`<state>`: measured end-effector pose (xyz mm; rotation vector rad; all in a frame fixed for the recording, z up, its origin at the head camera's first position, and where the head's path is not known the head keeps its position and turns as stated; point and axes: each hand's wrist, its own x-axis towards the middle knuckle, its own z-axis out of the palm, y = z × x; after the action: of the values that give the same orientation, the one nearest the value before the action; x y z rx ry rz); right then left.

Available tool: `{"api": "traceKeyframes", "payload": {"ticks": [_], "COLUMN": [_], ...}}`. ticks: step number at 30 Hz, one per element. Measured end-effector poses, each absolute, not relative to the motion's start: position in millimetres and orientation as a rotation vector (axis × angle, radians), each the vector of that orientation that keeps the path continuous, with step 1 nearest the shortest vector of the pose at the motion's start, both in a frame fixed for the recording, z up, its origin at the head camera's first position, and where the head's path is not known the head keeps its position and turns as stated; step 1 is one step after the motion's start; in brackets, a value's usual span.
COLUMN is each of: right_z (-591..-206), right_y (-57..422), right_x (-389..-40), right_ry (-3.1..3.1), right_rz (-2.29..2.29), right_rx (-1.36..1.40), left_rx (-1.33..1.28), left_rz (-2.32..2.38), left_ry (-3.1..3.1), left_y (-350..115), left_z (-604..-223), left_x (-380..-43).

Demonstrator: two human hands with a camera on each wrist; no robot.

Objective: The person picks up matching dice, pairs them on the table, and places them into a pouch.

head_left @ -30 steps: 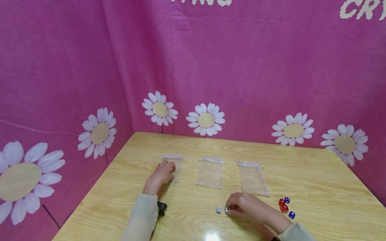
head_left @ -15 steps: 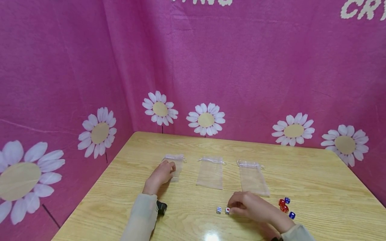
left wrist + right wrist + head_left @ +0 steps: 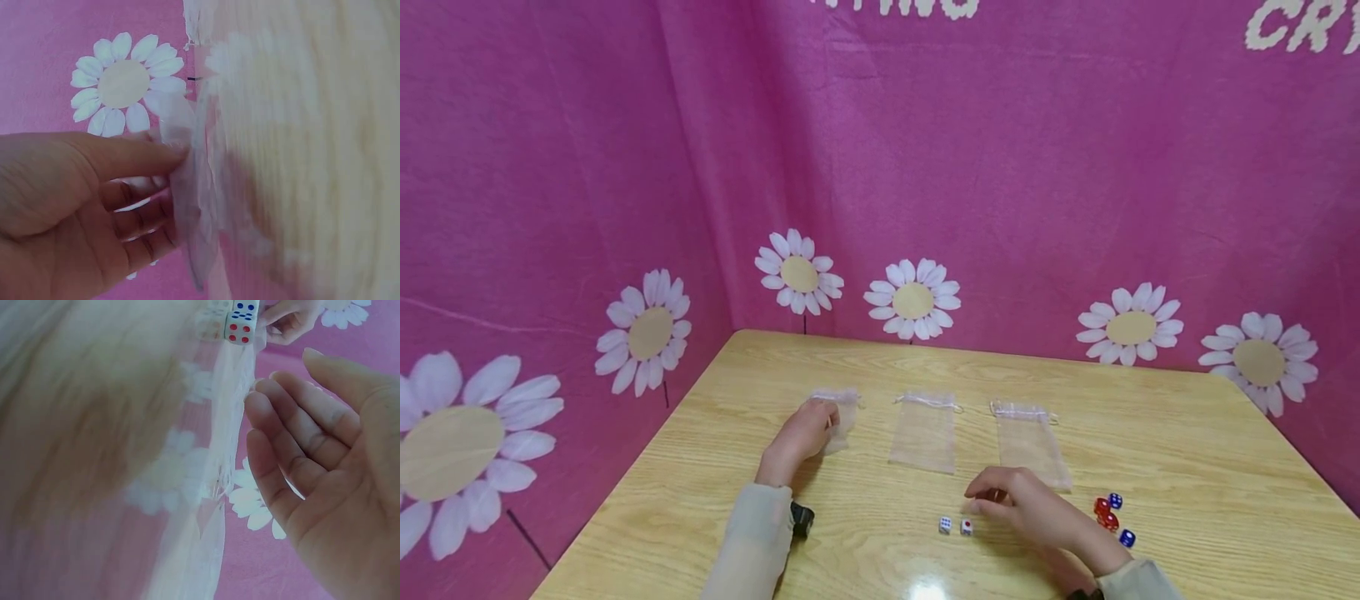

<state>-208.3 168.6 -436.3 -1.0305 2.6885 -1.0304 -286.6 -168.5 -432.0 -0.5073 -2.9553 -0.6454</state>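
My left hand (image 3: pixel 799 435) pinches a sheer organza drawstring bag (image 3: pixel 844 422), the leftmost of three on the table. In the left wrist view, the thumb and fingers hold the thin fabric of the bag (image 3: pixel 190 212), its edge lifted. My right hand (image 3: pixel 1026 510) hovers just above and right of two white dice, holding nothing. One white die (image 3: pixel 945 525) shows blue pips on top; the other white die (image 3: pixel 967 527) shows one red pip. Seen from the right wrist, the fingers of my right hand (image 3: pixel 325 456) are loosely bent and apart from the die (image 3: pixel 239 326).
Two more organza bags lie flat: a middle bag (image 3: pixel 922 433) and a right bag (image 3: pixel 1033 450). Right of my right hand sit two red dice (image 3: pixel 1107 522) and two blue dice, one blue die (image 3: pixel 1127 538) nearer me. A pink flowered cloth (image 3: pixel 1015 183) hangs behind the wooden table (image 3: pixel 700 467).
My right hand has let go of the red-pip die and risen slightly away from it. The left hand stays at its bag, whose lower edge has drawn up a little.
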Motion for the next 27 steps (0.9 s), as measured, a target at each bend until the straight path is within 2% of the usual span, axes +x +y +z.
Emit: {"api": "traceKeyframes", "payload": {"ticks": [15, 27], "right_z": [-435, -436], "right_y": [163, 153], "right_x": [-213, -218], "right_ry": [2.621, 2.437], "right_rz": [-1.281, -1.494], "right_rx": [-0.838, -0.716], "left_rx": [-0.569, -0.652], "left_rz": [-0.593, -0.544], "left_ry": [-2.743, -2.618], "left_y": [-159, -137], "left_z": [-416, -398], "left_x": [-284, -269]}}
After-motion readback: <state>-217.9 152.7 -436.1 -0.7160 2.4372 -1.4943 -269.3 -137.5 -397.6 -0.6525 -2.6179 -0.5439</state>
